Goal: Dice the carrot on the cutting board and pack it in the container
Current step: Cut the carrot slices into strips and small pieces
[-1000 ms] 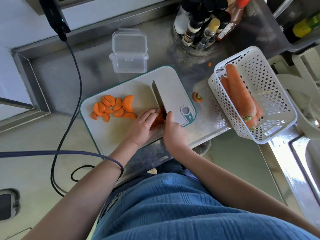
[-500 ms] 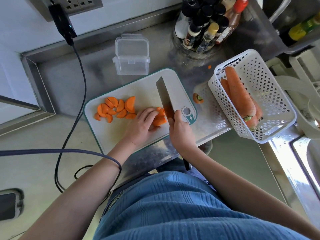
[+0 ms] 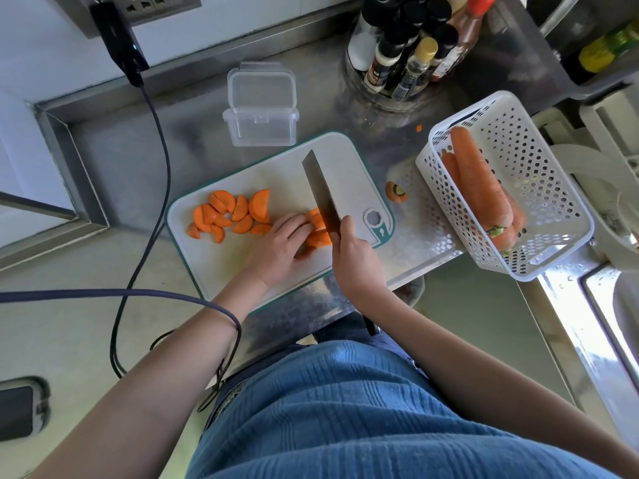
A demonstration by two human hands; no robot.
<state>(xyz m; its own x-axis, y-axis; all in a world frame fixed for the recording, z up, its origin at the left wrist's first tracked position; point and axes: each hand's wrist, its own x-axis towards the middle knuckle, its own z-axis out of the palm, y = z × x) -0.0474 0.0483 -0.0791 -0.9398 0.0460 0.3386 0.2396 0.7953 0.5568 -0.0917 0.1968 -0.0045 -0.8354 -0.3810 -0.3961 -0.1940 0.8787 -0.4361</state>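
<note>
Steel kitchen table, grey-white plastic cutting board with teal rim on it. I see orange carrot chunk mid-board, pinned under curled fingers of left hand. Right hand grasps handle of broad steel cleaver; blade runs away from me, touching chunk's right side. Chunk lies between hands, left nearer. Cut half-moon carrot slices piled left. Clear plastic container open beyond board, nothing packed yet.

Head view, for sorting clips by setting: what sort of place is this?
Likely a home kitchen: stainless steel counter, cluster of condiment bottles, white cutting board with orange carrot pieces.
</note>
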